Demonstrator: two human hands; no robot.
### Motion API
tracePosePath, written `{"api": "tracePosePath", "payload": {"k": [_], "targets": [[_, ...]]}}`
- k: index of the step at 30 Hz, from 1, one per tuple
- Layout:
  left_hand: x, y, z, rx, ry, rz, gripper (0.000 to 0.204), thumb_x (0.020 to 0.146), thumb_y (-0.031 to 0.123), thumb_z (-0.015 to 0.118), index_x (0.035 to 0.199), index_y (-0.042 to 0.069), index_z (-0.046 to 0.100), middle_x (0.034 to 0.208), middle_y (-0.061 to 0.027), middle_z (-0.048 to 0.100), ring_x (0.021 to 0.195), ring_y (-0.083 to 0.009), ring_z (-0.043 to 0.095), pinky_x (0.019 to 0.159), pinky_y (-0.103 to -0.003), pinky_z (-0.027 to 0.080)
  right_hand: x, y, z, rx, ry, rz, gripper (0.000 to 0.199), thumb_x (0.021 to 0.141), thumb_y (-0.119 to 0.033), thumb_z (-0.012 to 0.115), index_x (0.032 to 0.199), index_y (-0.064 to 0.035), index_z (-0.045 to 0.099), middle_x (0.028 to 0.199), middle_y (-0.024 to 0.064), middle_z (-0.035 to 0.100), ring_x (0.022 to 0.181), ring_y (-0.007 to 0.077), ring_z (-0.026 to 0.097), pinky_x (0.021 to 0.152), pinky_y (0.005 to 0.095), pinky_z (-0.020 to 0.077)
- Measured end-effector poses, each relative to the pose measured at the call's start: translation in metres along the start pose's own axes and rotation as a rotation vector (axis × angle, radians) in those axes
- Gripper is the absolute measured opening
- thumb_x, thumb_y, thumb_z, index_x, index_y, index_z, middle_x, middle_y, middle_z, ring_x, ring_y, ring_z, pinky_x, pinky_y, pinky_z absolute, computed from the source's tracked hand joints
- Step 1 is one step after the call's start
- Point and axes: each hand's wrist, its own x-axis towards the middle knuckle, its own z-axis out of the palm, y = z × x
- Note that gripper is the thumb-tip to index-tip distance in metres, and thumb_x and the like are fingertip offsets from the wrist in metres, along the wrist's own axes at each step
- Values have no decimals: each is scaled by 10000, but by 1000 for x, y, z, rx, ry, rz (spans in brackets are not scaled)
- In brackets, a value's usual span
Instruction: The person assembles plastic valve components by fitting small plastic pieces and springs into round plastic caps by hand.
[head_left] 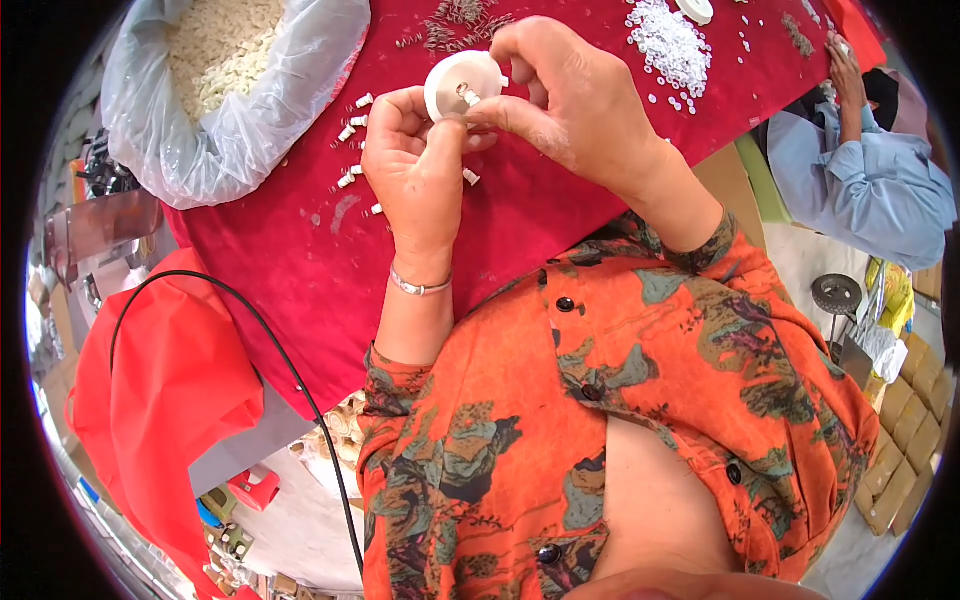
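Note:
Above the red tablecloth, a round white plastic cap (445, 82) is gripped at its lower edge by my left hand (418, 165), thumb in front and fingers behind. My right hand (590, 105) is closed at the cap's right side. Its thumb tip presses a small white plastic plug (471, 97) at a hole near the cap's middle, while the index finger curls by the cap's right rim. Whether the plug sits in the hole cannot be made out. Several similar small white plugs (348, 178) with springs lie on the cloth around my left hand.
A clear plastic bag (235, 165) full of cream-coloured small parts stands at the left. Small metal springs (460, 30) lie at the far edge, with a heap of white rings (668, 45) to their right. A co-worker's blue sleeve (860, 185) shows at the right. A black cable (290, 365) hangs at left.

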Motion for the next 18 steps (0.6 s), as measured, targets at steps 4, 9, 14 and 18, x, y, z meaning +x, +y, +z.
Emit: {"api": "tracePosePath", "payload": {"k": [4, 9, 14, 18], "targets": [[0, 2, 2, -28, -11, 13, 173, 830, -78, 520, 997, -46, 492, 948, -113, 599, 798, -153, 643, 648, -275, 601, -1, 6, 2, 16, -80, -92, 212, 791, -236, 717, 857, -56, 626, 732, 89, 578, 648, 264, 592, 548, 363, 476], [2, -2, -1, -70, 0, 16, 146, 857, -47, 548, 992, -42, 493, 952, -115, 605, 806, -155, 646, 652, -278, 605, -1, 1, 5, 250, -21, 36, 180, 811, -195, 699, 767, -37, 624, 666, 97, 560, 585, 246, 557, 527, 344, 440], [2, 0, 0, -123, 4, -5, 128, 880, -17, 566, 986, -37, 497, 955, -120, 618, 819, -159, 651, 660, -284, 606, -2, -1, 4, 259, -23, 80, 160, 812, -181, 697, 792, -33, 640, 673, 106, 571, 582, 249, 556, 533, 343, 440], [1, -1, 2, -113, -19, -10, 122, 876, -27, 561, 982, -35, 502, 959, -128, 625, 825, -155, 650, 676, -286, 605, -4, 0, 10, 295, 1, 108, 151, 810, -175, 692, 817, -30, 653, 686, 118, 588, 597, 262, 574, 544, 347, 453]]}}
